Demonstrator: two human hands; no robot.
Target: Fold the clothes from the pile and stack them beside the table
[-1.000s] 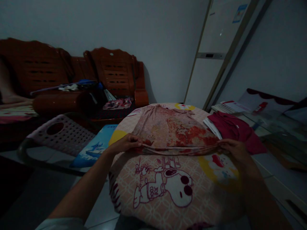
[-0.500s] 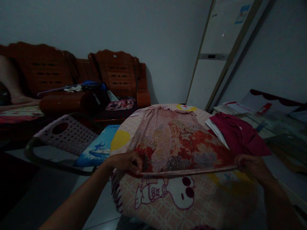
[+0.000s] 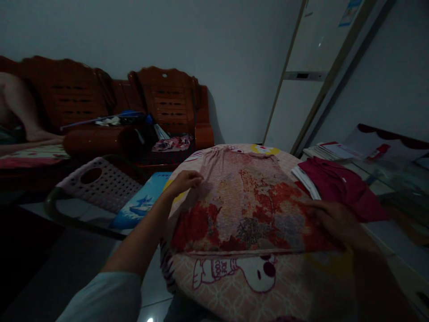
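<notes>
A patterned pinkish top (image 3: 248, 201) with red, tree-like prints lies spread out, its hem toward me. Beneath it is a pink cloth with cartoon dog figures (image 3: 256, 273), draped over a rounded surface. My left hand (image 3: 184, 182) is at the left side edge of the top, fingers curled together against the thumb; whether cloth is between them I cannot make out. Over the right side of the top, my right hand (image 3: 335, 221) reaches inward with its fingers stretched out; contact with the cloth is unclear in the dim light.
Folded dark-red and white clothes (image 3: 338, 185) lie at the right, near a glass-topped table (image 3: 395, 174). To the left stand a woven chair (image 3: 103, 188) and a blue picture-printed item (image 3: 144, 201). Behind is a wooden sofa (image 3: 167, 98); a person's bare leg (image 3: 25, 107) shows at far left.
Both hands have let go of the hem corners and moved up along the sides of the top. The hem now lies flat on the cloth. The view has shifted slightly.
</notes>
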